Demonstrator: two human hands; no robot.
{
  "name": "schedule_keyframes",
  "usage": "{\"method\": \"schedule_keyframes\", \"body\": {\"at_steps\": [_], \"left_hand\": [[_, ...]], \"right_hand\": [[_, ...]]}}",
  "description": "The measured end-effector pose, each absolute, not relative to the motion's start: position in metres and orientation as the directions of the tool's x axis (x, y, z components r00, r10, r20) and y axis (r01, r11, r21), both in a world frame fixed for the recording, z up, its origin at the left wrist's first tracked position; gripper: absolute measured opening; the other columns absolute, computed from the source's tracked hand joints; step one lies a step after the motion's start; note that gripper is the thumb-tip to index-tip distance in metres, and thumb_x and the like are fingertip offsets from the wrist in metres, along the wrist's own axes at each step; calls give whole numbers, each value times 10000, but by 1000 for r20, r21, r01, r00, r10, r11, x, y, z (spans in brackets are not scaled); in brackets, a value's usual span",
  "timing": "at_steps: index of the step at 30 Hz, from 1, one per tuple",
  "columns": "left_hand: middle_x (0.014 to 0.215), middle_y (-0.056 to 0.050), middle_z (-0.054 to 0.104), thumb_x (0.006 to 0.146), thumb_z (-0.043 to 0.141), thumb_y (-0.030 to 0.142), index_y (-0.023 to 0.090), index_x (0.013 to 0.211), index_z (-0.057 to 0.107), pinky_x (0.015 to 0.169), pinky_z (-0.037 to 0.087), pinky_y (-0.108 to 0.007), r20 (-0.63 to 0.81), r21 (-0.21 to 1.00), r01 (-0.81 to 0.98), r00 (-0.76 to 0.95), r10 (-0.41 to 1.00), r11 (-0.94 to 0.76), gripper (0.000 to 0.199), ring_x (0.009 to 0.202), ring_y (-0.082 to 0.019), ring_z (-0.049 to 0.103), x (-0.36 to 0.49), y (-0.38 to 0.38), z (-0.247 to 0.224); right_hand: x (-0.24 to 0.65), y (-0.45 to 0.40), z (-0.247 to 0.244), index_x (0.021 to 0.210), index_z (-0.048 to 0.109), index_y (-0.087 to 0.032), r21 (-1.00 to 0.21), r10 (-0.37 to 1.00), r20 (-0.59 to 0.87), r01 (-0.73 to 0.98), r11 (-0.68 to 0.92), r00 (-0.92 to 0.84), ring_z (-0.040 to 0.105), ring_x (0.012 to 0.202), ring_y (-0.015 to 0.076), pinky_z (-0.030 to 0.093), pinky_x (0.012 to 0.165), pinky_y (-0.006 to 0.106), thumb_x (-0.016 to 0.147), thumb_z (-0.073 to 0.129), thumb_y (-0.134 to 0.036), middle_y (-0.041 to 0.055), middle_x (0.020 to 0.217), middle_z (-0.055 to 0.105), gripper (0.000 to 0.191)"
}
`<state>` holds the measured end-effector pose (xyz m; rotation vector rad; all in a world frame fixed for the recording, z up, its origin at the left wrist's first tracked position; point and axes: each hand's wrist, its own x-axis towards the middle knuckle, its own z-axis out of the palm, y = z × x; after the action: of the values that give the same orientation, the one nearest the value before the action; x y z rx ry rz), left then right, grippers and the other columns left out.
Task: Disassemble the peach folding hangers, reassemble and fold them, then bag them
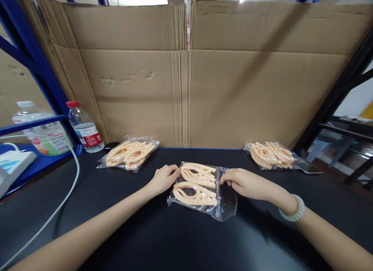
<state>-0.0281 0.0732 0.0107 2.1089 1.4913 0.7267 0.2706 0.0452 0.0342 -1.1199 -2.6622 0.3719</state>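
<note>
In the middle of the black table lies a clear plastic bag with peach-coloured folding hangers inside. They sit in two groups, one above the other. My left hand is closed on the bag's upper left edge, thumb and fingers pinched together. At the right side, my right hand has its fingers curled down on the loose flap of the bag. A pale beaded bracelet circles my right wrist.
Similar bagged hangers lie back left, and another bag back right beside a flat phone-like object. A red-capped bottle, a larger bottle and a white cable are at the left. Cardboard walls the back.
</note>
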Motion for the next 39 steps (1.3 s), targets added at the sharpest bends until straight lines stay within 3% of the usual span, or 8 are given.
{"method": "schedule_keyframes", "body": {"at_steps": [4, 12, 17, 23, 32, 39], "left_hand": [[474, 38, 508, 870, 330, 488, 228, 689, 459, 508, 408, -262, 153, 754, 586, 285, 946, -298, 342, 464, -164, 514, -23, 67, 14], [470, 34, 531, 827, 423, 471, 207, 702, 520, 538, 407, -248, 228, 770, 508, 347, 910, -386, 308, 472, -137, 509, 6, 70, 51], [516, 37, 480, 805, 464, 428, 194, 627, 511, 492, 335, -231, 299, 678, 574, 354, 886, -458, 298, 508, -125, 450, 25, 87, 87], [557, 24, 506, 783, 467, 340, 180, 647, 546, 533, 357, -241, 319, 538, 668, 403, 858, -514, 224, 562, -138, 477, 39, 95, 126], [687, -19, 614, 793, 461, 232, 164, 709, 628, 627, 372, -268, 384, 327, 789, 391, 836, -520, 198, 675, -160, 541, 46, 99, 161], [674, -27, 624, 803, 465, 250, 173, 709, 630, 604, 375, -271, 394, 180, 861, 380, 837, -476, 205, 643, -164, 544, 37, 110, 171]], "right_hand": [[281, 59, 25, 1096, 666, -189, -253, 764, 145, 723, 643, -629, 582, 956, 210, 458, 882, 356, 803, 390, -18, 89, 993, 635, 438], [303, 74, 18, 1145, 671, -212, -266, 801, 189, 756, 599, -568, 575, 1010, 243, 446, 919, 407, 945, 439, -323, 107, 1106, 610, 326], [307, 79, 17, 1162, 662, -200, -313, 833, 175, 772, 553, -525, 566, 1044, 249, 448, 933, 404, 929, 462, -354, 112, 1125, 598, 344], [307, 87, 4, 1214, 616, -163, -368, 879, 223, 799, 476, -421, 526, 1138, 271, 415, 991, 442, 949, 397, -384, 138, 1175, 583, 409], [272, 79, -11, 1461, 306, -153, -483, 907, 303, 774, 410, -291, 340, 1366, 267, 286, 1113, 473, 967, 227, -546, 152, 1462, 388, 636], [264, 70, -11, 1501, 217, -152, -414, 906, 230, 807, 421, -355, 257, 1407, 295, 196, 1132, 540, 929, 256, -637, 148, 1521, 303, 752]]}}
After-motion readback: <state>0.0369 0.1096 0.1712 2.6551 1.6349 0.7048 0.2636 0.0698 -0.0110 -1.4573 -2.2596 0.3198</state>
